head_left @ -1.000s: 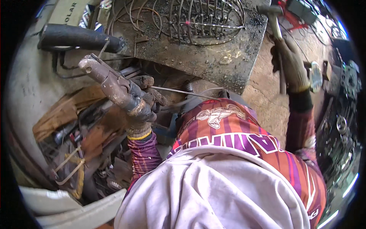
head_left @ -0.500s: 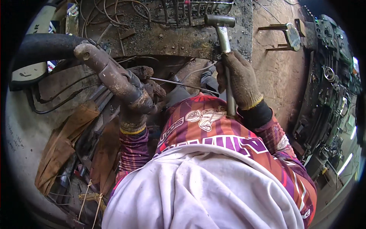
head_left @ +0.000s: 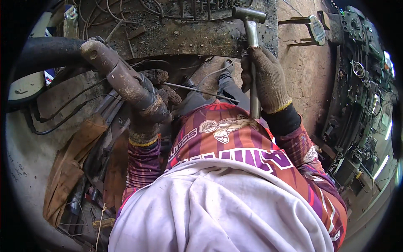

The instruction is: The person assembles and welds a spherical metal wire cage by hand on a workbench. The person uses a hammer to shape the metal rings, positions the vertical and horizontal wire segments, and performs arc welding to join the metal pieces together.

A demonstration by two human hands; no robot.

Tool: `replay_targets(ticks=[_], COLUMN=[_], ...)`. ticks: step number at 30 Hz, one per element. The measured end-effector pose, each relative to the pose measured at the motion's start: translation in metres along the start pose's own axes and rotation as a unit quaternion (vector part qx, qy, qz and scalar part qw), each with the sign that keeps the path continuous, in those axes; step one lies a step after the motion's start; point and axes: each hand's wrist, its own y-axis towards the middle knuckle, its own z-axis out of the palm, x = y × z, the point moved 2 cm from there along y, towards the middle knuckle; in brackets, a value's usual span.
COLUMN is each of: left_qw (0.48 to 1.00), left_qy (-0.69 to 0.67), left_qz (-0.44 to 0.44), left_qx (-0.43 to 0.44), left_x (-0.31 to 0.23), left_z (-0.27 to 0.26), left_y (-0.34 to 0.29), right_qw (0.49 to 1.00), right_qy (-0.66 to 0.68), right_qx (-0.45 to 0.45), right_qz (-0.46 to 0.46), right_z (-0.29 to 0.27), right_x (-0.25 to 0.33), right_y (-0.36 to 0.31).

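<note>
My right hand (head_left: pixel 270 80), in a worn knit glove with a yellow cuff, is wrapped round the metal handle of a hammer (head_left: pixel 249 16). Its head is raised over the right part of the dirty metal table, and its handle end hangs by my shirt. My left hand (head_left: pixel 145 126), gloved too, has its fingers curled at a thin metal rod (head_left: pixel 201 91), which sticks out to the right across my lap. A thick brown jointed pipe (head_left: pixel 121 82), taped at its lower end, passes in front of this hand and hides much of its grip.
Grit, bent rods and loose wire cover the metal table (head_left: pixel 184 40). A thick black tube (head_left: pixel 50 54) comes in at the left. Brown cloth (head_left: pixel 71 164) lies over bars there. A stool (head_left: pixel 315 31) stands on the right floor, before dark machinery (head_left: pixel 361 71).
My view has shifted slightly, so the table and stool sit higher in the picture. The hammer has moved a little to the right and stays raised; the left hand's hold looks the same.
</note>
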Motion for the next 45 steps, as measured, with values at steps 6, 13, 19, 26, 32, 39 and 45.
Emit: replay_targets(ticks=[6,13,19,26,32,39,45], left_qw=[1.0,0.999,0.998,0.995,0.998,0.995,0.989], left_qy=[0.019,0.044,0.061,0.102,0.049,-0.019,-0.057], left_qz=[0.012,0.003,-0.007,-0.021,-0.035,-0.09,-0.131], left_qx=[0.002,-0.008,-0.01,-0.007,0.02,0.042,0.046], left_x=[-0.005,-0.008,-0.014,-0.016,-0.004,0.014,0.025], left_z=[-0.002,-0.002,-0.005,-0.001,-0.001,-0.006,-0.013], left_y=[0.007,0.013,0.014,0.016,0.01,-0.001,-0.014], right_qw=[0.996,0.994,0.999,0.998,0.993,0.998,0.997], right_qy=[-0.06,-0.101,0.041,-0.035,-0.102,0.036,0.019], right_qx=[0.06,0.039,0.015,0.051,0.054,0.04,0.065], right_qz=[0.027,-0.008,-0.006,0.024,-0.007,0.017,0.028], right_z=[0.0,0.012,-0.006,-0.002,0.001,-0.021,-0.028], right_x=[0.01,0.006,0.008,0.008,0.002,0.004,-0.008], right_y=[-0.003,0.0,0.006,-0.001,0.001,-0.002,0.002])
